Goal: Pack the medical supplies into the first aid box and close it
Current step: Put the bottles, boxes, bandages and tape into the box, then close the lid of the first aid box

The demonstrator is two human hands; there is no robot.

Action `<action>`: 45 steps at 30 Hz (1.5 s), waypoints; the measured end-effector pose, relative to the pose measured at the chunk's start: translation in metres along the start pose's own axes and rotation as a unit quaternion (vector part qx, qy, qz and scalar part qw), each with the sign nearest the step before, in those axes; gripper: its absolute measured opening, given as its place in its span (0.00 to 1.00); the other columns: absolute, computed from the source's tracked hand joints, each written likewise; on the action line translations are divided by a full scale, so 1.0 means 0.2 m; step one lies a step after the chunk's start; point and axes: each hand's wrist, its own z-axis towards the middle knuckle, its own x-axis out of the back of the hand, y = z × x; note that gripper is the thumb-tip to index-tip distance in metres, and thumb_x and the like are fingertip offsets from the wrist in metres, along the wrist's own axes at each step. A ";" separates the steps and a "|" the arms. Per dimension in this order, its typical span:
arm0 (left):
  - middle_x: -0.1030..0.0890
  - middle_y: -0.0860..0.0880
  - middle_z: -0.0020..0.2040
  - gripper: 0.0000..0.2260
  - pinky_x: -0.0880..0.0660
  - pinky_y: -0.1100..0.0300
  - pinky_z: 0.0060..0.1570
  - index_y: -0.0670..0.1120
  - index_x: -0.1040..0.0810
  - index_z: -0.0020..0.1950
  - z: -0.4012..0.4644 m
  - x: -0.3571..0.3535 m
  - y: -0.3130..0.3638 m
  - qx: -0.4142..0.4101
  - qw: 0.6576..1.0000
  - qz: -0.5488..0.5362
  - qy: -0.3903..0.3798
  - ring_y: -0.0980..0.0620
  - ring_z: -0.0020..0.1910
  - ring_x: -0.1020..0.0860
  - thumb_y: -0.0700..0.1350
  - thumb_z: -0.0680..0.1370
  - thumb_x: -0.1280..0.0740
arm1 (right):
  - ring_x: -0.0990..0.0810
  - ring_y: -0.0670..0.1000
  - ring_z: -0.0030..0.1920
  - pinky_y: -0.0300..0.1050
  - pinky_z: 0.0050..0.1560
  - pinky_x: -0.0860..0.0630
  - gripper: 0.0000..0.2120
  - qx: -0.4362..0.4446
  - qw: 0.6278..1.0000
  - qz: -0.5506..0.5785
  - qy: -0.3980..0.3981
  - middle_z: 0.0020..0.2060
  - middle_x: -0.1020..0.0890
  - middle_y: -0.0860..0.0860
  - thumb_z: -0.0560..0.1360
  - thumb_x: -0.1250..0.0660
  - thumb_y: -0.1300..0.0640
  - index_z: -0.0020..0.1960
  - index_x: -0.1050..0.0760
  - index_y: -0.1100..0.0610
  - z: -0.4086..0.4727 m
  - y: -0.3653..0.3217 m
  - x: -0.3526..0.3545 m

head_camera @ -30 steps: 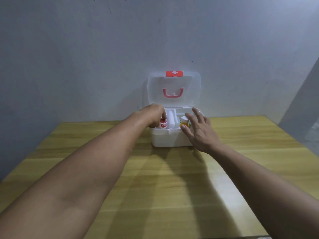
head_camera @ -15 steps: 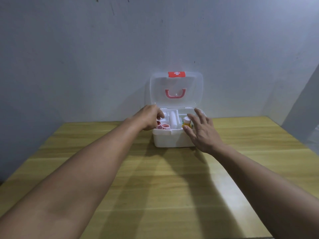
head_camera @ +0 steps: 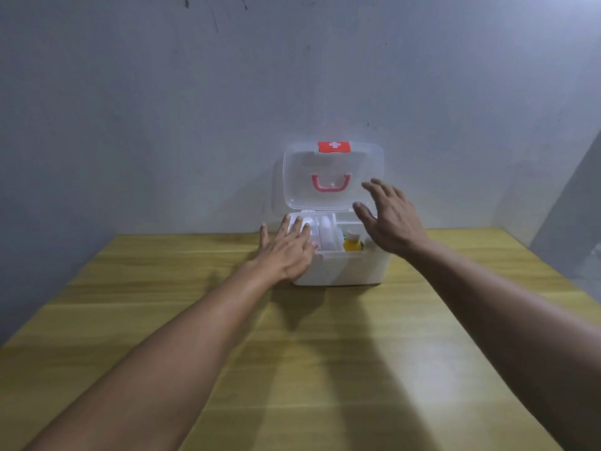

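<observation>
A white first aid box (head_camera: 344,268) stands at the far middle of the wooden table, its clear lid (head_camera: 333,175) upright with a red cross latch (head_camera: 334,146) and a pink handle (head_camera: 331,183). Inside I see a white roll (head_camera: 327,236) and a small yellow bottle (head_camera: 353,244). My left hand (head_camera: 287,250) lies flat, fingers spread, over the box's left compartments. My right hand (head_camera: 392,219) hovers open above the box's right side, its fingertips close to the lid's right edge and holding nothing.
The wooden table (head_camera: 292,369) runs up to a grey wall (head_camera: 162,109) right behind the box. A darker wall panel (head_camera: 572,203) rises at the far right corner.
My left hand went from curled fingers in the box to flat and spread over its left side. My right hand rose from the box's right edge toward the lid.
</observation>
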 end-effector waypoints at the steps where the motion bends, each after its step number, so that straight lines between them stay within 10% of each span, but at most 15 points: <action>1: 0.57 0.50 0.81 0.26 0.65 0.36 0.73 0.47 0.53 0.80 0.00 0.00 0.01 0.007 1.000 -0.001 -0.006 0.50 0.79 0.63 0.54 0.83 0.56 | 0.40 0.58 0.74 0.59 0.72 0.40 0.27 0.004 1.000 0.003 0.010 0.76 0.38 0.55 0.80 0.46 0.43 0.75 0.41 0.54 0.05 -0.02 0.02; 12: 0.60 0.49 0.81 0.27 0.67 0.36 0.71 0.44 0.54 0.80 0.05 -0.01 0.06 0.072 0.997 -0.023 -0.032 0.46 0.77 0.68 0.50 0.82 0.54 | 0.38 0.59 0.72 0.61 0.68 0.34 0.29 0.075 0.992 -0.099 -0.011 0.73 0.33 0.55 0.75 0.33 0.57 0.73 0.39 0.57 0.53 -0.19 0.13; 20: 0.61 0.47 0.80 0.28 0.70 0.36 0.70 0.43 0.56 0.80 0.04 -0.02 0.07 0.084 0.996 -0.033 -0.029 0.45 0.77 0.69 0.49 0.82 0.53 | 0.18 0.59 0.37 0.54 0.37 0.19 0.10 0.080 0.988 -0.123 0.057 0.44 0.17 0.59 0.78 0.38 0.66 0.55 0.22 0.61 0.63 -0.19 0.08; 30: 0.71 0.46 0.77 0.37 0.70 0.43 0.72 0.41 0.71 0.76 -0.02 -0.06 0.06 0.091 0.970 -0.211 0.079 0.49 0.76 0.70 0.50 0.81 0.46 | 0.21 0.57 0.37 0.48 0.36 0.23 0.12 0.141 0.981 -0.132 -0.006 0.42 0.17 0.57 0.75 0.35 0.66 0.55 0.20 0.57 0.20 -0.25 0.35; 37: 0.58 0.48 0.81 0.35 0.66 0.48 0.75 0.45 0.57 0.80 -0.11 -0.08 0.01 0.052 0.931 -0.250 0.263 0.53 0.79 0.59 0.48 0.73 0.51 | 0.17 0.56 0.41 0.52 0.43 0.19 0.10 0.119 0.982 -0.087 -0.118 0.42 0.14 0.53 0.70 0.29 0.62 0.48 0.15 0.51 -0.13 -0.22 0.22; 45: 0.36 0.49 0.77 0.31 0.52 0.44 0.76 0.47 0.32 0.74 -0.12 -0.05 0.02 -0.027 0.966 -0.141 0.214 0.53 0.78 0.42 0.59 0.75 0.47 | 0.22 0.54 0.49 0.46 0.46 0.26 0.15 0.151 0.978 -0.103 -0.098 0.49 0.17 0.50 0.67 0.27 0.47 0.52 0.17 0.50 -0.28 -0.14 0.14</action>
